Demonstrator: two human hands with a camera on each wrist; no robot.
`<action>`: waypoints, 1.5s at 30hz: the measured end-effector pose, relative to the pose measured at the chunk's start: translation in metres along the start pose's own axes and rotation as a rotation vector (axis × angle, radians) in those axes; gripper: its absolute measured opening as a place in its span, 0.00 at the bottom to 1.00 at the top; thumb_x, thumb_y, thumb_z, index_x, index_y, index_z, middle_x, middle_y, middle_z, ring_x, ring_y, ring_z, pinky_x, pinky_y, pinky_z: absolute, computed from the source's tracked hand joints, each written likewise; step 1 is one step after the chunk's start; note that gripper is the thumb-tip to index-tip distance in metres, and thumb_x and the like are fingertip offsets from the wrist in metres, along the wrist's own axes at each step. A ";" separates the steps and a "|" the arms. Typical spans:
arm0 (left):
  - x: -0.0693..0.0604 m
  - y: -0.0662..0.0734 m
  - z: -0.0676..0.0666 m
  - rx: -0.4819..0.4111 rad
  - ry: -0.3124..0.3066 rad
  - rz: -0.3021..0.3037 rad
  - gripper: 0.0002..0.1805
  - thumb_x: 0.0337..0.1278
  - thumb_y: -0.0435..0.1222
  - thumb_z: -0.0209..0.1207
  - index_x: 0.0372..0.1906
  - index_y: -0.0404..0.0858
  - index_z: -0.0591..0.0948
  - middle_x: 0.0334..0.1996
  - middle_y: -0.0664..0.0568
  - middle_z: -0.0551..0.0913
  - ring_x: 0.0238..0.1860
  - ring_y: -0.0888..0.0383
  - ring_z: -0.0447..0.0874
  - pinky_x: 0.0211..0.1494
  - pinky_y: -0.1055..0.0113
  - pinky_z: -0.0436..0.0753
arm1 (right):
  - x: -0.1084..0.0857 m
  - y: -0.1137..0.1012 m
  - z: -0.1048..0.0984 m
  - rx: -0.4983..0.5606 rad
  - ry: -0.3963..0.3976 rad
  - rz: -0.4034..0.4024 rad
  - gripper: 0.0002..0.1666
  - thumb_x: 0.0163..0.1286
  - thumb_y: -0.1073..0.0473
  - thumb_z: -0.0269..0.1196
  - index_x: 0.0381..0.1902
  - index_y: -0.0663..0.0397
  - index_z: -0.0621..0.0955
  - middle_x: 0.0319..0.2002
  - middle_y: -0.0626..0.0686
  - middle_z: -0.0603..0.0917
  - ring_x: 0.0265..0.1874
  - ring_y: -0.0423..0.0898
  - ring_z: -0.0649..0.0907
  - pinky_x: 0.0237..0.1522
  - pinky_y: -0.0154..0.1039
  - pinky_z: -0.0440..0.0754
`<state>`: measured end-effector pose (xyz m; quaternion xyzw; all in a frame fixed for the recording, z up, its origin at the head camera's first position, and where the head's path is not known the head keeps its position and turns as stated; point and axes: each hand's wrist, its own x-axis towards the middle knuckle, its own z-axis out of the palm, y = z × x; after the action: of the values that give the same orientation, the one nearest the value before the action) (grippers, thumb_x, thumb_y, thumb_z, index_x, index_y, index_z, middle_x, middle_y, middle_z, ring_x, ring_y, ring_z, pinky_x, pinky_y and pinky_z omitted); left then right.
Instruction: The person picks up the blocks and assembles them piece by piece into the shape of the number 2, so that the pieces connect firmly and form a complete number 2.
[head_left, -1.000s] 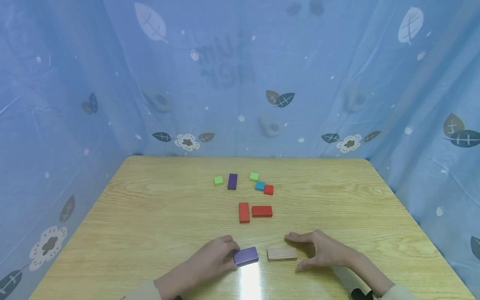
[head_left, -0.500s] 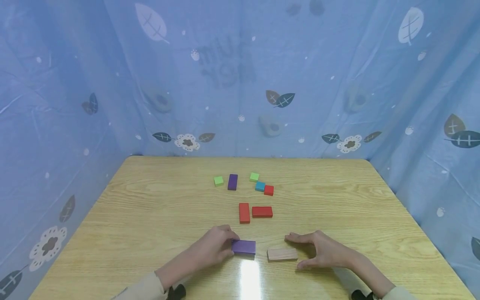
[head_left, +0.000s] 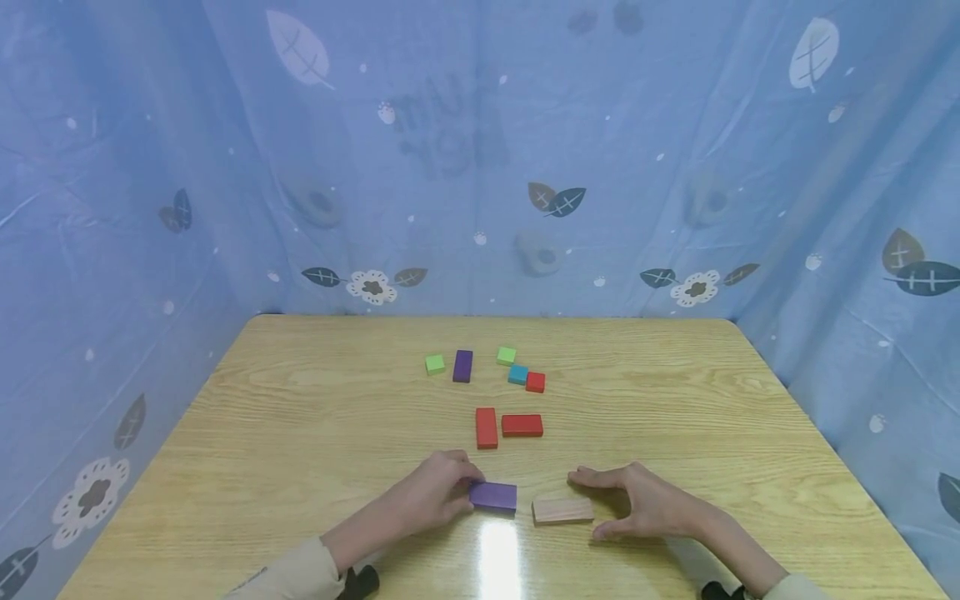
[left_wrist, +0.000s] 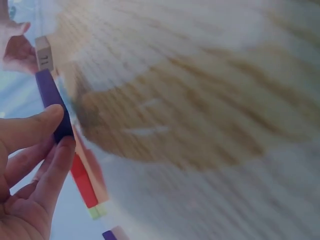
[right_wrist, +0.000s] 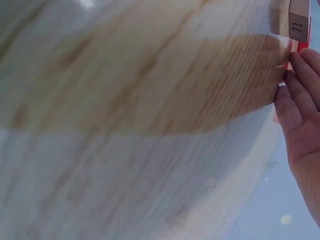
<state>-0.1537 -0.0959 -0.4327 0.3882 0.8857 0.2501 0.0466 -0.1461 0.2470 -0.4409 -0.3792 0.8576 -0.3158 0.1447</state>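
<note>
With thumb and fingers, my left hand (head_left: 435,493) pinches the left end of a purple block (head_left: 495,497); the left wrist view shows the thumb on one face of the purple block (left_wrist: 47,90) and fingertips at its lower end. Just right of it in the head view lies a plain wooden block (head_left: 562,511), apart from the purple one by a small gap. My right hand (head_left: 648,504) rests at the wooden block's right end, thumb and fingers spread wide. In the right wrist view the wooden block (right_wrist: 299,21) bears the number 71, beyond the fingertips.
Two red blocks, one upright to the view (head_left: 486,428) and one crosswise (head_left: 522,426), lie beyond the hands. Farther back are a dark purple block (head_left: 462,367), green blocks (head_left: 435,364) (head_left: 506,356), a blue block (head_left: 517,375) and a small red block (head_left: 536,382). Blue curtains surround the table.
The left hand has moved the purple block away from the body and turned it straighter, then slightly right toward the wooden block. My right hand and the wooden block stay in place.
</note>
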 end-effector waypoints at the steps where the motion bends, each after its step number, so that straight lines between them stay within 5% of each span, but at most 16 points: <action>1: 0.000 0.000 0.000 -0.005 -0.003 -0.005 0.15 0.47 0.31 0.69 0.44 0.34 0.85 0.37 0.51 0.83 0.40 0.64 0.80 0.46 0.75 0.80 | 0.000 0.000 0.000 0.003 -0.001 0.001 0.41 0.59 0.42 0.67 0.65 0.57 0.72 0.63 0.63 0.72 0.62 0.57 0.72 0.62 0.37 0.71; 13: 0.002 0.000 0.002 -0.026 0.001 -0.035 0.14 0.40 0.27 0.67 0.39 0.34 0.86 0.32 0.53 0.82 0.32 0.66 0.76 0.35 0.79 0.78 | 0.001 -0.002 -0.002 -0.039 -0.012 -0.002 0.41 0.59 0.41 0.67 0.65 0.57 0.73 0.62 0.63 0.73 0.61 0.56 0.73 0.61 0.42 0.73; 17: 0.004 0.001 0.002 -0.015 -0.008 -0.039 0.19 0.35 0.32 0.72 0.41 0.35 0.85 0.32 0.55 0.81 0.32 0.66 0.76 0.36 0.78 0.78 | 0.000 -0.005 -0.005 -0.061 -0.034 -0.002 0.42 0.59 0.40 0.67 0.64 0.58 0.73 0.62 0.63 0.74 0.61 0.56 0.74 0.61 0.45 0.74; 21: 0.008 0.001 0.003 0.009 0.006 -0.013 0.26 0.37 0.42 0.75 0.45 0.34 0.84 0.37 0.53 0.83 0.36 0.65 0.78 0.42 0.77 0.79 | 0.000 -0.008 -0.007 -0.081 -0.029 -0.012 0.42 0.59 0.40 0.67 0.64 0.60 0.73 0.61 0.61 0.75 0.60 0.55 0.75 0.59 0.45 0.75; 27: 0.015 0.003 0.004 0.029 0.003 -0.015 0.16 0.43 0.40 0.72 0.40 0.37 0.86 0.34 0.55 0.84 0.32 0.69 0.76 0.36 0.81 0.77 | 0.009 -0.017 0.000 -0.133 0.042 -0.058 0.41 0.57 0.39 0.68 0.61 0.59 0.75 0.58 0.54 0.79 0.57 0.51 0.78 0.56 0.45 0.78; 32: 0.016 0.005 0.002 0.090 -0.039 -0.032 0.15 0.43 0.41 0.73 0.38 0.39 0.87 0.33 0.56 0.84 0.33 0.68 0.77 0.37 0.78 0.77 | 0.018 -0.024 0.013 -0.202 0.065 -0.112 0.34 0.57 0.39 0.68 0.56 0.52 0.79 0.51 0.46 0.79 0.50 0.42 0.79 0.50 0.40 0.80; 37: 0.016 0.006 0.002 0.138 -0.043 -0.018 0.15 0.43 0.42 0.72 0.38 0.40 0.87 0.33 0.57 0.85 0.34 0.68 0.79 0.39 0.77 0.78 | 0.027 -0.022 0.021 -0.219 0.099 -0.176 0.18 0.61 0.52 0.69 0.46 0.54 0.83 0.42 0.44 0.80 0.39 0.33 0.76 0.39 0.30 0.80; 45: 0.017 0.005 0.002 0.141 -0.024 0.037 0.14 0.42 0.41 0.73 0.36 0.40 0.87 0.31 0.57 0.85 0.31 0.69 0.78 0.35 0.80 0.77 | 0.027 -0.024 0.002 -0.151 0.137 -0.100 0.12 0.58 0.59 0.71 0.41 0.54 0.85 0.36 0.42 0.80 0.29 0.31 0.72 0.26 0.25 0.75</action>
<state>-0.1616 -0.0799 -0.4304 0.4097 0.8932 0.1833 0.0253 -0.1501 0.2134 -0.4271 -0.4090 0.8669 -0.2823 0.0404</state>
